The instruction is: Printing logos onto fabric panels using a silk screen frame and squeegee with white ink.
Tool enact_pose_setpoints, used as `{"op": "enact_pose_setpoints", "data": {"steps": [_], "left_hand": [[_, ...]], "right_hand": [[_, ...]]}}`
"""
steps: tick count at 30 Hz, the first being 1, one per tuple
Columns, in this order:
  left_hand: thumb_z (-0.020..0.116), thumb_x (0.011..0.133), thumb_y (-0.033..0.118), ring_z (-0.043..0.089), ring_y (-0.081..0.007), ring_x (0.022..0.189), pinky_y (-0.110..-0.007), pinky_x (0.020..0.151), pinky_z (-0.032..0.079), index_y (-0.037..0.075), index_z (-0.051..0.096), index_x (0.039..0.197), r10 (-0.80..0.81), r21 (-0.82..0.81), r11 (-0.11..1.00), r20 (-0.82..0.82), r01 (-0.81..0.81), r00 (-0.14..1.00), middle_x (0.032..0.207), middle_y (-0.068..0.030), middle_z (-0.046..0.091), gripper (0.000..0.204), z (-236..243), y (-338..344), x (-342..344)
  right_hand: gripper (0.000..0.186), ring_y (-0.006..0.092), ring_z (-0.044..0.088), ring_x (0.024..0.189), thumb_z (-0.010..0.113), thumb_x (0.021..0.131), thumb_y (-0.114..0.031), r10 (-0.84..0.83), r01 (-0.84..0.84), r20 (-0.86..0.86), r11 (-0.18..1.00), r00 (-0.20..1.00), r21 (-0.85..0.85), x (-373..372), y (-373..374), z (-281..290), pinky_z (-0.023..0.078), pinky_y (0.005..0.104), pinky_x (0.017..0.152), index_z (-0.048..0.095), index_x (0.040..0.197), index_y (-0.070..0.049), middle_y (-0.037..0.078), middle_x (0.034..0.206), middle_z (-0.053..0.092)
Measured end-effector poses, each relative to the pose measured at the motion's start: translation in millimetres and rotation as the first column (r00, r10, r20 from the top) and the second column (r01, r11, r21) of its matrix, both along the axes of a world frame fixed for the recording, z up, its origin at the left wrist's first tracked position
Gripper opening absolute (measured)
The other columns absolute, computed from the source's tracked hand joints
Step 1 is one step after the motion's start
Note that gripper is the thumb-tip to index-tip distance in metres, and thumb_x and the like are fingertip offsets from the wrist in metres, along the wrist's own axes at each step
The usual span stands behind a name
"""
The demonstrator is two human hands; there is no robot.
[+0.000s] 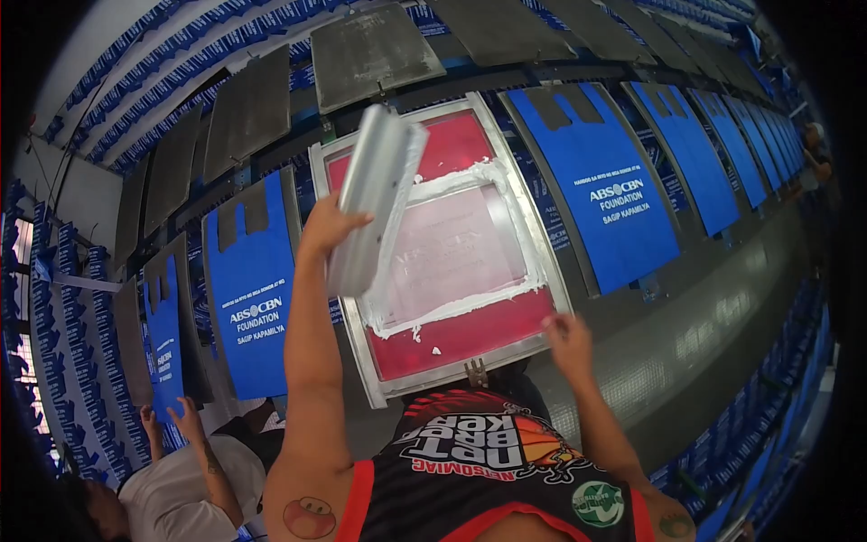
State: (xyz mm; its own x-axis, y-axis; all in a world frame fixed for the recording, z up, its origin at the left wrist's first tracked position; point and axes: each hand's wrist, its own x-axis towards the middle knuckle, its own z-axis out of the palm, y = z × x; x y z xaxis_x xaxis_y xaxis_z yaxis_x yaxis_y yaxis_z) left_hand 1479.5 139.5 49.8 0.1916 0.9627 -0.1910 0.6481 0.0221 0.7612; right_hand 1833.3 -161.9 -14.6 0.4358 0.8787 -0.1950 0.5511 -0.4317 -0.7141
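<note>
My left hand (329,226) is closed around a wide silver squeegee (368,194), held tilted over the left side of a screen printing frame (522,203). Inside the pale metal rim is a red mesh (470,339) with a lighter rectangle (442,239) in the middle. Thick white ink (470,298) lies in streaks around that rectangle, and small blobs have landed on the red part. At the frame's near right corner, the fingers of my right hand (569,343) are curled in on its edge. The squeegee hides part of the mesh.
Blue printed bag panels (623,194) lie on grey boards in a row to the right; another blue panel (251,298) lies left. Bare grey boards (375,56) stand beyond. At lower left, a co-worker (181,479) handles a blue panel. More blue pieces hang along the walls.
</note>
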Motion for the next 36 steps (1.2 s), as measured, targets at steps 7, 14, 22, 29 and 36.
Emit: {"op": "enact_pose_setpoints", "data": {"steps": [7, 14, 22, 29, 36], "left_hand": [[0.079, 0.062, 0.024, 0.062, -0.0375, 0.094, -0.043, 0.081, 0.049, 0.006, 0.067, 0.1, -0.299, 0.183, 0.886, -0.476, 0.425, 0.827, 0.096, -0.019, 0.067, 0.044, 36.9, 50.7, 87.9], [0.075, 0.067, 0.022, 0.062, -0.0347, 0.097, -0.046, 0.083, 0.049, 0.013, 0.066, 0.104, -0.317, 0.194, 0.83, -0.608, 0.523, 0.728, 0.098, -0.0156, 0.068, 0.039, 17.0, 64.6, 107.1], [0.075, 0.067, 0.023, 0.063, -0.0344, 0.093, -0.045, 0.081, 0.05, 0.014, 0.066, 0.104, -0.305, 0.253, 0.82, -0.566, 0.513, 0.766, 0.094, -0.0138, 0.068, 0.039, -30.5, 62.2, 108.3], [0.071, 0.07, 0.021, 0.064, -0.033, 0.09, -0.044, 0.079, 0.051, 0.018, 0.066, 0.107, -0.295, 0.221, 0.806, -0.654, 0.549, 0.696, 0.094, -0.0126, 0.069, 0.038, -40.8, -9.9, 98.9], [0.056, 0.073, 0.005, 0.062, -0.0324, 0.083, -0.044, 0.065, 0.051, 0.009, 0.062, 0.099, -0.214, 0.361, 0.806, -0.562, 0.47, 0.799, 0.081, -0.0135, 0.064, 0.027, -72.1, -234.5, 108.3]], "right_hand": [[0.044, 0.0178, 0.064, 0.087, 0.064, 0.088, -0.035, -0.101, -0.344, -0.8, 0.866, 0.592, -0.364, -89.3, -55.9, -55.6, 0.05, 0.0288, 0.079, 0.063, 0.11, 0.003, 0.014, 0.096, 0.068], [0.022, 0.0117, 0.065, 0.071, 0.064, 0.089, -0.016, -0.168, -0.107, -0.706, 0.939, 0.688, -0.327, -102.8, -65.2, -39.9, 0.051, 0.023, 0.066, 0.067, 0.099, 0.003, 0.009, 0.084, 0.07], [0.019, 0.0096, 0.064, 0.067, 0.063, 0.089, -0.015, -0.154, -0.071, -0.762, 0.965, 0.629, -0.254, -101.9, -71.9, -52.2, 0.049, 0.0226, 0.063, 0.069, 0.094, 0.002, 0.006, 0.079, 0.07], [0.016, 0.0116, 0.063, 0.065, 0.062, 0.088, -0.009, -0.069, -0.161, -0.758, 0.961, 0.648, -0.225, -100.9, -62.6, -53.9, 0.05, 0.0236, 0.062, 0.068, 0.092, 0.005, 0.01, 0.081, 0.07], [0.016, 0.0103, 0.064, 0.063, 0.062, 0.088, -0.011, 0.029, -0.206, -0.765, 0.969, 0.643, -0.136, -94.0, -61.3, -67.4, 0.05, 0.0228, 0.06, 0.069, 0.09, 0.004, 0.008, 0.078, 0.07]]}}
